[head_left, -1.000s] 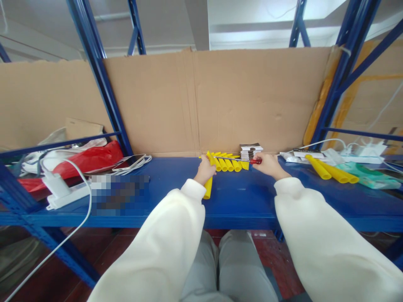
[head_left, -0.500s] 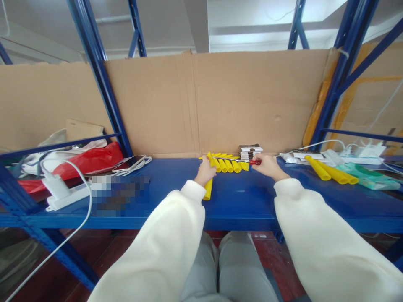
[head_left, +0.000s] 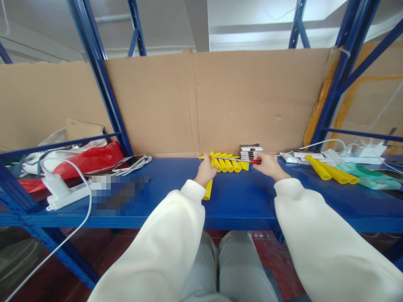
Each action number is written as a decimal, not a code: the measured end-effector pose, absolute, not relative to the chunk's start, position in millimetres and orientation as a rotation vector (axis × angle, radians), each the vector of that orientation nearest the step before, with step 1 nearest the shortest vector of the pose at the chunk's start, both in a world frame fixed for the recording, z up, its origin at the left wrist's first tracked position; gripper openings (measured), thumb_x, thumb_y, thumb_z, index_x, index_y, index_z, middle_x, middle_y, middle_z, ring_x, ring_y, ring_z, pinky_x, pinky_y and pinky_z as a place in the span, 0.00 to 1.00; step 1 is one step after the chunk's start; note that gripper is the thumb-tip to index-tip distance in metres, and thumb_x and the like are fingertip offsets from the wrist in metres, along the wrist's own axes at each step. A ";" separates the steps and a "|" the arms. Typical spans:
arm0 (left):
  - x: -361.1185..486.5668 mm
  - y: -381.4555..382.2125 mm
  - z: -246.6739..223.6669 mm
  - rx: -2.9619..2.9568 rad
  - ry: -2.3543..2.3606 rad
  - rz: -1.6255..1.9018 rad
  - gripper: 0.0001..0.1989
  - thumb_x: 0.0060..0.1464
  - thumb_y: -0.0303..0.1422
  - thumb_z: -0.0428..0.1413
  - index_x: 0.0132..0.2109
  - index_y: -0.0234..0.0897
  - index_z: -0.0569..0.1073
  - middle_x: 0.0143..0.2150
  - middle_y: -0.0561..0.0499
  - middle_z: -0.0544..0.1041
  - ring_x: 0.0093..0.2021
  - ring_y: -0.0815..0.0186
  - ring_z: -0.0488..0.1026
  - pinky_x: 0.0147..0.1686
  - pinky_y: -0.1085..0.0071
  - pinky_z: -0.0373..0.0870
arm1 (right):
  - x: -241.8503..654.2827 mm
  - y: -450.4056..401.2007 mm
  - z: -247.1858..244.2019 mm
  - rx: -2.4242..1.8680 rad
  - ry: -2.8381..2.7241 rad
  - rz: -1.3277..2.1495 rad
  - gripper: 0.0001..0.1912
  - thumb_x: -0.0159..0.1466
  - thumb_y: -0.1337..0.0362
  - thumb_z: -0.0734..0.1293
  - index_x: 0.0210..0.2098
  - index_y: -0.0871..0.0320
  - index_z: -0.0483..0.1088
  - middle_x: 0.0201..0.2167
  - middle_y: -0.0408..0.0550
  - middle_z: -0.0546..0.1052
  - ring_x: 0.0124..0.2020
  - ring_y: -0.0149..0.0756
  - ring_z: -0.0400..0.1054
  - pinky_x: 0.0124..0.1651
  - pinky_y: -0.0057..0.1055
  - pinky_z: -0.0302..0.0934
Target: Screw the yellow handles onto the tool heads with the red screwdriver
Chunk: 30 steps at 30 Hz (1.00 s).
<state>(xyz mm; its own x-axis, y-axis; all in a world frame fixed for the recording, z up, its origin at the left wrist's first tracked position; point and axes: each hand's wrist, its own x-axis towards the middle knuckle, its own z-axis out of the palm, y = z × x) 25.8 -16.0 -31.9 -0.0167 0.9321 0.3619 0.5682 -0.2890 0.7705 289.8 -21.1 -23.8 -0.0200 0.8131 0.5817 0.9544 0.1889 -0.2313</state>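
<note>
My left hand (head_left: 206, 169) is closed around a yellow tapered tube (head_left: 208, 191). Its wider open end points down towards me, and its narrow upper end sticks out above my fingers. A screwdriver (head_left: 256, 161) with a red handle is gripped in my right hand (head_left: 267, 165). Its thin metal shaft lies roughly level, pointing left, and the tip reaches the upper end of the held tube; exact contact is too small to tell. Just behind the shaft, several similar yellow tubes (head_left: 230, 167) lie side by side. Behind them stands a stack of small black-and-white packets (head_left: 251, 152).
The blue shelf (head_left: 242, 201) is backed by a cardboard sheet (head_left: 252, 100). At right lie more yellow tubes (head_left: 333, 173), a green plastic packet (head_left: 370, 176) and white cables. On the left are a red bag (head_left: 91, 161), a power strip (head_left: 67, 196) and a coiled cable (head_left: 134, 165).
The upper end of the tube in my left hand has turned slightly against the screwdriver tip. Both hands stay in nearly the same place.
</note>
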 end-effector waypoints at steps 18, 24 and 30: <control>25.9 -24.0 -26.8 1.911 1.618 1.191 0.20 0.54 0.22 0.61 0.52 0.40 0.68 0.54 0.42 0.81 0.49 0.57 0.82 0.54 0.62 0.74 | 288.6 -23.8 -22.6 -1.710 -1.927 -0.382 0.05 0.56 0.64 0.65 0.34 0.52 0.69 0.31 0.47 0.81 0.37 0.46 0.75 0.46 0.39 0.58; 26.3 -25.6 -25.4 1.938 1.634 1.191 0.19 0.54 0.22 0.61 0.51 0.39 0.68 0.54 0.41 0.80 0.48 0.57 0.82 0.54 0.62 0.73 | 286.2 -26.4 -21.3 -1.757 -1.920 -0.368 0.04 0.55 0.65 0.66 0.31 0.52 0.67 0.31 0.48 0.80 0.37 0.47 0.75 0.42 0.37 0.58; 27.0 -26.5 -24.9 1.925 1.637 1.203 0.20 0.53 0.21 0.62 0.51 0.40 0.68 0.55 0.41 0.80 0.49 0.57 0.82 0.54 0.62 0.73 | 290.6 -21.4 -26.5 -1.721 -1.950 -0.322 0.04 0.55 0.64 0.67 0.32 0.52 0.67 0.29 0.47 0.80 0.33 0.44 0.73 0.37 0.33 0.57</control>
<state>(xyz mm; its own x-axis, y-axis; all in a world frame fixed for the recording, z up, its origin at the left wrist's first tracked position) 27.0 -26.5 -24.9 -0.0233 0.9258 0.3772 0.6369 -0.2771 0.7195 290.6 -21.4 -26.5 -0.0617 0.8514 0.5209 0.9737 0.1661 -0.1562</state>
